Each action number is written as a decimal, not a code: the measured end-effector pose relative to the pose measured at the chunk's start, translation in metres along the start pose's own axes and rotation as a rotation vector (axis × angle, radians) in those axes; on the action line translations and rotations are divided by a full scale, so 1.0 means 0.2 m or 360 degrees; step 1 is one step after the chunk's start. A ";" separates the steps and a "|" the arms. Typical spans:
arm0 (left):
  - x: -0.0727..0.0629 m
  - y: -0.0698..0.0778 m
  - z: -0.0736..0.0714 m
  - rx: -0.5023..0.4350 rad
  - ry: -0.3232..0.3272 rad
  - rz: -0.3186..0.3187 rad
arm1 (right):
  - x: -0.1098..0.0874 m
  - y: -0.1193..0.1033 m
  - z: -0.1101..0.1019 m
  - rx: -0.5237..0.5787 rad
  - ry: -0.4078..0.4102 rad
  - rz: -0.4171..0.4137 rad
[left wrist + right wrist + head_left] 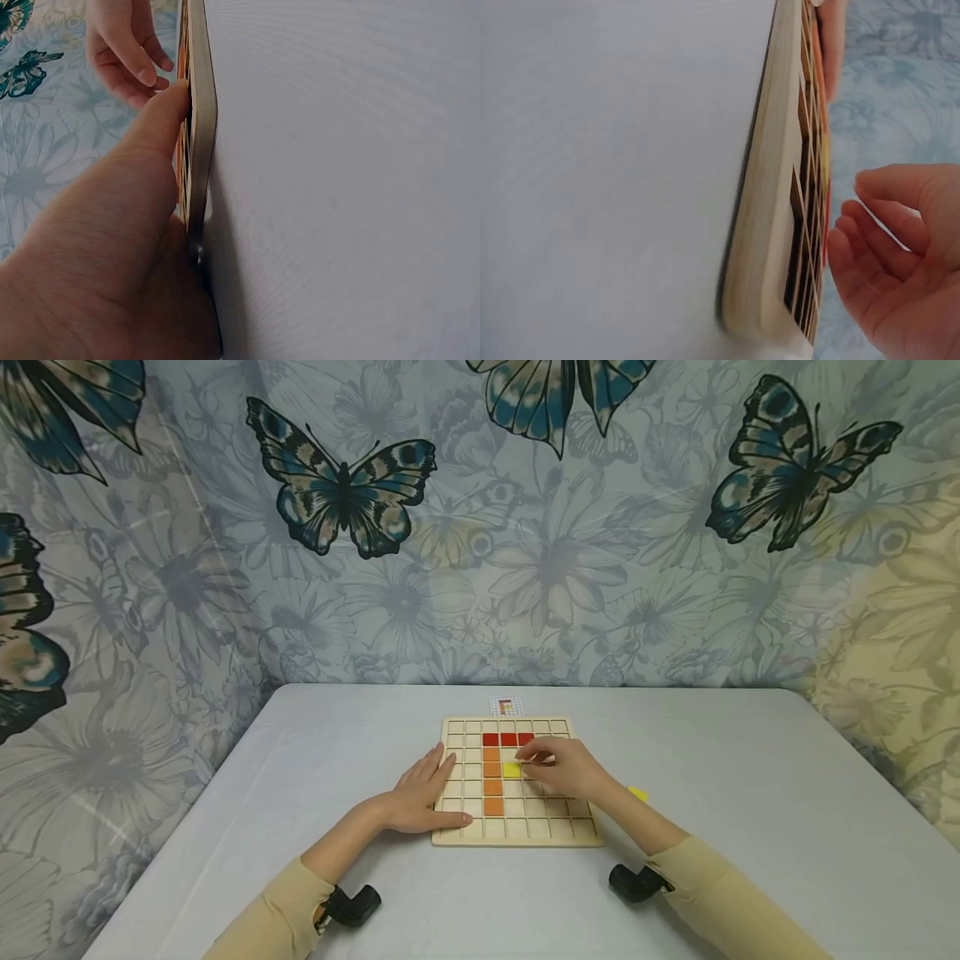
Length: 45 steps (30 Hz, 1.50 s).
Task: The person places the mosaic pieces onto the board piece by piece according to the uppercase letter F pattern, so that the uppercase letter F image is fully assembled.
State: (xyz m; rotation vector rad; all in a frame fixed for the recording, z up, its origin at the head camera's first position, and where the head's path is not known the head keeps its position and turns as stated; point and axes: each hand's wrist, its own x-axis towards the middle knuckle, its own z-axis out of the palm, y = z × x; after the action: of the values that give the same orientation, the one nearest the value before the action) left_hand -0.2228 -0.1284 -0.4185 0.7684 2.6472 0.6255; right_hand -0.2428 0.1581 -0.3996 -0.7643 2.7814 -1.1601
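Observation:
A wooden grid board [468,841] lies flat on the table. In its cells sit red tiles [491,740] in a row, several orange tiles [492,787] in a column, and one yellow tile [512,770] beside that column. My left hand [416,795] rests on the board's left side, fingers spread and thumb across the near left corner. Over the board's right half is my right hand [562,766], its fingertips close to the yellow tile. In the right wrist view its fingers [866,247] are loosely bent, apart from the thumb, and no tile shows between them.
A small card [506,707] with a coloured grid pattern lies behind the board. Something yellow [637,794] lies on the white table [750,793] by the right forearm, partly hidden. Butterfly-patterned cloth [450,568] hangs behind the table.

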 end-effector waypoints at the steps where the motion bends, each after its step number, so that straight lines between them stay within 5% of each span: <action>1: 0.00 0.00 0.00 0.0000 0.0001 0.0000 | -0.01 0.01 -0.01 -0.0006 0.0014 0.0017; 13: 0.01 -0.03 0.02 -0.0003 0.0011 0.0023 | -0.15 0.08 -0.18 -0.0066 0.0073 0.0259; 23: 0.04 -0.08 0.06 0.0012 0.0036 0.0023 | -0.30 0.17 -0.34 -0.0164 -0.0026 0.0409; 34: 0.02 -0.06 0.05 0.0002 0.0043 0.0038 | -0.40 0.21 -0.41 -0.0222 -0.0140 0.0358; 45: 0.01 -0.02 0.02 -0.0028 0.0030 0.0051 | -0.36 0.21 -0.35 -0.0163 -0.0070 0.0300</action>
State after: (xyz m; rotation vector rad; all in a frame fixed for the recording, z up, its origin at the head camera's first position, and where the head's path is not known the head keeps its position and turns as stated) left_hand -0.2247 -0.1297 -0.4244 0.8052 2.6476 0.6666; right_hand -0.2129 0.2624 -0.3887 -0.5127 2.8211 -0.9645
